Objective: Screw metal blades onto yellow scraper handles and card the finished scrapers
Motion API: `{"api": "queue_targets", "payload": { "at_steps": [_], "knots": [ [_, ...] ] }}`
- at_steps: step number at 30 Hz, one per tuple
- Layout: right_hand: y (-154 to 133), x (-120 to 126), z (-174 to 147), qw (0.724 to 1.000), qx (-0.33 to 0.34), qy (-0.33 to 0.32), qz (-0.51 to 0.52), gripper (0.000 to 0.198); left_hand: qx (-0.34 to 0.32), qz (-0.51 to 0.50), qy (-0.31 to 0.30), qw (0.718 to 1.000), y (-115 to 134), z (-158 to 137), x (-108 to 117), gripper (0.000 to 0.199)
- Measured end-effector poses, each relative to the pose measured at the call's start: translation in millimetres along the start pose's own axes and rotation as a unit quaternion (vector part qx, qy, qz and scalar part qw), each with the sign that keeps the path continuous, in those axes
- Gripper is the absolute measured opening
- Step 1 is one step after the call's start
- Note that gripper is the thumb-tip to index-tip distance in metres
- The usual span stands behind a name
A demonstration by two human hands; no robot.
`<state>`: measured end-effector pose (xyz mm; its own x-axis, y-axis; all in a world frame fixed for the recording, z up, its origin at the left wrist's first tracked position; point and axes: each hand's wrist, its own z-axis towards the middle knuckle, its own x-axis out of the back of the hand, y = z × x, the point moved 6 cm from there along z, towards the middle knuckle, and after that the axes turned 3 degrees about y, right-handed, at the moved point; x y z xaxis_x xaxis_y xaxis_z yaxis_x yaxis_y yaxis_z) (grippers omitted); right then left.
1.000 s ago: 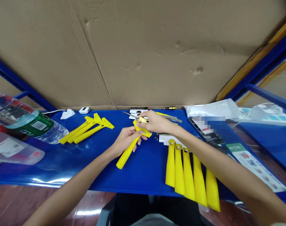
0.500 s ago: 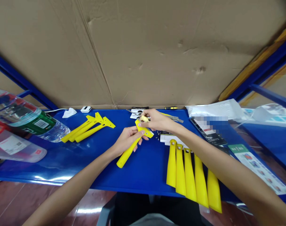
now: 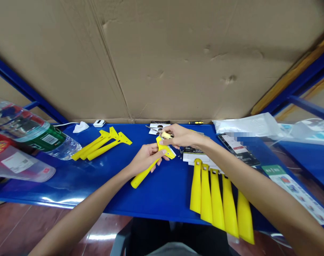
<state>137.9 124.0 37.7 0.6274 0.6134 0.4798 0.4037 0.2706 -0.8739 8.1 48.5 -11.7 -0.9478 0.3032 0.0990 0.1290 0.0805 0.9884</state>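
Observation:
My left hand (image 3: 146, 159) is wrapped round a yellow scraper (image 3: 141, 177), whose handle slants down to the left. The scraper's wide head, with a pale edge, sticks out past my thumb. Just above that head, my right hand (image 3: 180, 135) is closed on a screwdriver (image 3: 166, 135) with a pale yellow handle. The screwdriver's thin shaft points up and left, away from the scraper. Fingers of my right hand are close to the scraper's head; whether they touch it I cannot tell. Small dark bits, perhaps screws (image 3: 181, 152), lie to the right of the scraper head.
Three yellow scrapers (image 3: 104, 146) lie at left beside a large water bottle (image 3: 48, 137) and a plastic jug (image 3: 25, 167). Several yellow sleeve-like pieces (image 3: 206, 195) line the front right edge under my forearm. Behind are another screwdriver (image 3: 196, 123), a phone (image 3: 238, 147) and a white bag (image 3: 244, 123).
The scraper's head has turned slightly clockwise in my left hand. The screwdriver stays in my right hand, its shaft still pointing up and left. The view has shifted slightly.

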Motion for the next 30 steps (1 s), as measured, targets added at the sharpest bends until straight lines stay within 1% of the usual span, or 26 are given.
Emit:
{"api": "queue_targets", "payload": {
  "at_steps": [4, 8, 11, 14, 16, 21, 23, 25, 27, 30],
  "knots": [
    [-6, -2, 0, 0.997, 0.025, 0.04, -0.068, 0.013, -0.016, -0.008, 0.016, 1.0, -3, 2, 3, 0.05],
    [-13, -5, -1, 0.982, 0.07, 0.099, -0.145, 0.014, -0.025, -0.02, 0.046, 0.998, -5, 2, 7, 0.054],
    [-17, -7, -2, 0.976, 0.094, 0.105, -0.166, 0.018, -0.019, -0.039, 0.062, 0.997, -5, 1, 8, 0.054],
    [-15, -7, -1, 0.984, 0.082, 0.08, -0.138, 0.021, -0.014, -0.058, 0.071, 0.996, -4, 0, 9, 0.055],
    [-13, -6, 0, 0.987, 0.069, 0.075, -0.127, 0.021, -0.018, -0.06, 0.071, 0.995, -4, 0, 9, 0.055],
    [-13, -6, 1, 0.981, 0.097, 0.104, -0.134, 0.021, -0.02, -0.038, 0.066, 0.997, -6, 1, 8, 0.052],
    [-11, -7, 2, 0.983, 0.086, 0.104, -0.127, 0.018, -0.025, -0.028, 0.063, 0.997, -6, 0, 7, 0.05],
    [-6, -8, 3, 0.992, 0.049, 0.085, -0.083, 0.019, -0.033, -0.018, 0.064, 0.997, -3, -1, 7, 0.048],
    [-3, -7, 2, 0.998, 0.019, 0.057, -0.015, 0.024, -0.04, -0.011, 0.062, 0.997, 0, -2, 8, 0.047],
    [-3, -4, -1, 0.999, 0.013, 0.008, 0.05, 0.033, -0.036, -0.014, 0.044, 0.998, 5, -2, 8, 0.049]
  ]
}}
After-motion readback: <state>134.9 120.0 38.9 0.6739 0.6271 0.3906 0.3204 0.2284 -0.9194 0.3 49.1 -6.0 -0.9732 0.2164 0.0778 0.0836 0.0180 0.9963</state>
